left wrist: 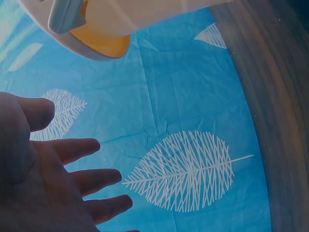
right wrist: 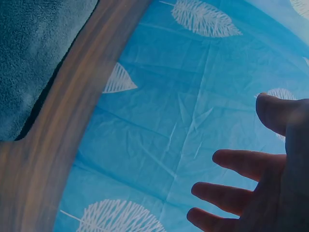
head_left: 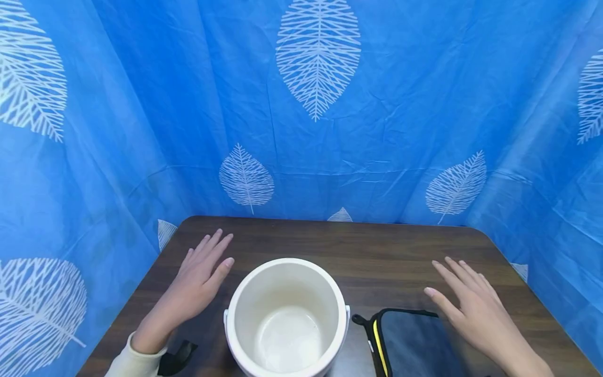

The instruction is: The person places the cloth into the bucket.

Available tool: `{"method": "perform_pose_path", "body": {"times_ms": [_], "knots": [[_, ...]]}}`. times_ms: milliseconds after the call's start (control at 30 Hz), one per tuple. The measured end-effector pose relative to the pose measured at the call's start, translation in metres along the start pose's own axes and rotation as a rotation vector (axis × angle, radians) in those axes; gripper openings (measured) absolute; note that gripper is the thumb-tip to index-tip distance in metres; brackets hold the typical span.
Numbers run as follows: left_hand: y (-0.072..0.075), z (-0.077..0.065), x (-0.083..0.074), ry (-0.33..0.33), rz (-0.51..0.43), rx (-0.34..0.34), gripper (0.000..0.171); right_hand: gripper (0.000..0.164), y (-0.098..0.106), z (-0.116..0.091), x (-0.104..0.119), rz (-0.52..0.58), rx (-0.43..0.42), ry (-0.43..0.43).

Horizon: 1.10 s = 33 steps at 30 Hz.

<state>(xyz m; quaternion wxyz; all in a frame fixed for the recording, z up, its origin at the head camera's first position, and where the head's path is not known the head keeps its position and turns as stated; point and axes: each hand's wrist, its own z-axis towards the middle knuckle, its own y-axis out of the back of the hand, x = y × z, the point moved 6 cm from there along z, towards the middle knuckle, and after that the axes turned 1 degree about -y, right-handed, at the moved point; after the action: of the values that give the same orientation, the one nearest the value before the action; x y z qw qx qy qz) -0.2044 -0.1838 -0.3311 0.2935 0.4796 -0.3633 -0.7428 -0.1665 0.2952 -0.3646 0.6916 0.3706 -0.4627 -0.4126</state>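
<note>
A white bucket (head_left: 288, 319) with small side lugs stands upright at the near middle of the table, and its inside shows nothing in it. To its left, apart from it, my left hand (head_left: 197, 288) is held with straight, spread fingers. On the right lies a dark grey-blue cloth item (head_left: 414, 343) with black edging, a yellow strip and a small loop; its exact kind is unclear. My right hand (head_left: 480, 309) is over its right side, fingers extended and holding nothing. The left wrist view shows part of the bucket (left wrist: 159, 14); the cloth's fuzzy surface (right wrist: 38, 53) appears in the right wrist view.
The dark wood table (head_left: 377, 251) has rounded far corners. Blue curtains (head_left: 391, 104) printed with white leaves enclose it at the back and both sides. A black strap (head_left: 178, 358) is by the left wrist, below the cream sleeve's cuff.
</note>
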Motion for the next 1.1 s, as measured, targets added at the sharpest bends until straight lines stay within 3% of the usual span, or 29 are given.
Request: {"method": "perform_pose_path", "body": {"times_ms": [1100], "knots": [[-0.013,0.001,-0.004,0.016,-0.090,0.028,0.061,0.068,-0.019,-0.015,-0.011,0.041,0.109,-0.105]]}}
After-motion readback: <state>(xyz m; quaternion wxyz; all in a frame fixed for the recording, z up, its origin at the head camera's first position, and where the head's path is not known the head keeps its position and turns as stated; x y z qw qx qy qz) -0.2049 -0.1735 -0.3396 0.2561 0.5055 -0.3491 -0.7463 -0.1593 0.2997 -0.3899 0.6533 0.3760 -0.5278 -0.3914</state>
